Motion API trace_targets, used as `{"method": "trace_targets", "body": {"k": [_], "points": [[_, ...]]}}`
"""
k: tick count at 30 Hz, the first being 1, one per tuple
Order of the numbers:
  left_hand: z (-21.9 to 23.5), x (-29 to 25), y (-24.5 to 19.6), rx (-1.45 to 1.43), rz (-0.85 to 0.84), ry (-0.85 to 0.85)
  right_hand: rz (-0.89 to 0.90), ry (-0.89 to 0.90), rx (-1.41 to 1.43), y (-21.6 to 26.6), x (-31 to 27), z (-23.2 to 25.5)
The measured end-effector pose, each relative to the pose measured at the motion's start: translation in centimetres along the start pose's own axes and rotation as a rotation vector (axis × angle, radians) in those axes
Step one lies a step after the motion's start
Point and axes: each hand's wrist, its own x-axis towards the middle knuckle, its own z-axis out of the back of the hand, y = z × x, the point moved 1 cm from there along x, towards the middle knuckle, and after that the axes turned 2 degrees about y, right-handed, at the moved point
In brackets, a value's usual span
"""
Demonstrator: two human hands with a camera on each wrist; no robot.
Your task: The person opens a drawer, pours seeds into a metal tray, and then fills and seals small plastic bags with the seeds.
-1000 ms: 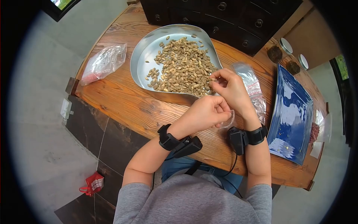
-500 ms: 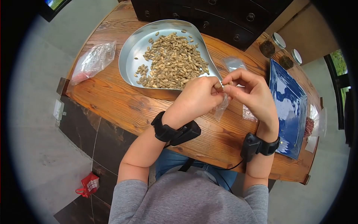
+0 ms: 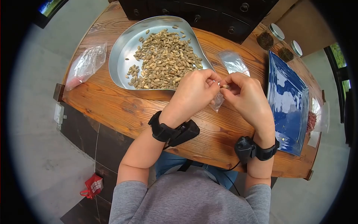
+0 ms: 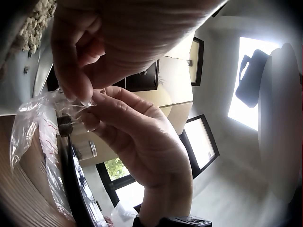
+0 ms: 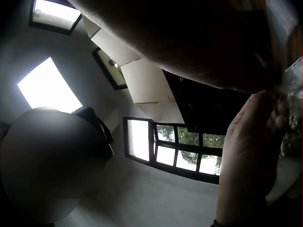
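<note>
Over the table in the head view, my left hand point(image 3: 194, 93) pinches a small clear plastic bag point(image 3: 217, 102), which hangs below its fingertips. Opposite it, my right hand point(image 3: 251, 99) holds a small brown oval dried pod point(image 3: 225, 86) between thumb and forefinger, right at the top of the bag. The fingertips of both hands come together there. In the left wrist view the crumpled bag point(image 4: 26, 125) hangs to the left of the fingers. Just beyond my left hand, a metal tray point(image 3: 118, 71) holds a heap of similar dried pods point(image 3: 164, 58).
Flat clear bags point(image 3: 233, 63) lie right of the tray. A blue rectangular plate point(image 3: 287, 108) stands at the right, with two lidded jars point(image 3: 265, 40) behind it. Another plastic bag point(image 3: 87, 65) lies at the left. A dark drawer cabinet point(image 3: 209, 16) borders the back.
My right hand has moved from the tray's edge to the bag at my left fingertips. Since half a second ago both hands have stayed together. The head view has shifted slightly.
</note>
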Motion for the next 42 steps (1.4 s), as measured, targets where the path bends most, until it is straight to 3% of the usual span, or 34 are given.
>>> {"method": "trace_targets", "body": {"k": [2,9,12,14,18,21,23,26,29,33,38,42], "points": [[-0.1,0.0,0.3,-0.062,-0.002,-0.035,0.082,-0.061,-0.117,-0.4,0.1,-0.5],[-0.1,0.1,0.8,-0.130,0.037,-0.004,0.064,-0.021,-0.097,0.1,-0.1,0.0],[0.1,0.0,0.7,-0.263,0.073,-0.002,-0.040,0.094,-0.042,0.2,-0.2,0.7],[0.2,0.1,0.7,-0.358,0.096,0.013,0.089,-0.029,0.162,-0.2,-0.3,0.6],[0.3,0.0,0.5,-0.468,0.073,0.012,0.114,0.012,0.181,0.2,-0.5,1.2],[0.5,0.1,0.4,-0.513,0.077,0.060,0.185,0.004,0.109,0.4,-0.7,1.5],[0.5,0.1,0.5,-0.531,0.072,0.078,0.368,-0.025,-0.135,0.5,-0.5,1.5],[0.5,0.0,0.1,-0.590,0.108,0.126,0.417,-0.023,-0.214,0.5,-0.4,1.7],[0.6,0.0,0.2,-0.669,0.125,0.157,0.265,0.014,-0.077,0.8,-0.5,1.8],[0.4,-0.1,0.1,-0.626,0.119,0.154,0.291,0.034,-0.098,0.6,-0.5,1.8],[0.3,-0.3,0.0,-0.316,0.022,0.100,0.381,0.083,-0.201,0.2,-0.9,1.8],[0.5,-0.4,-0.2,-0.290,0.017,0.113,0.387,0.112,-0.291,0.9,-1.3,1.8]]}}
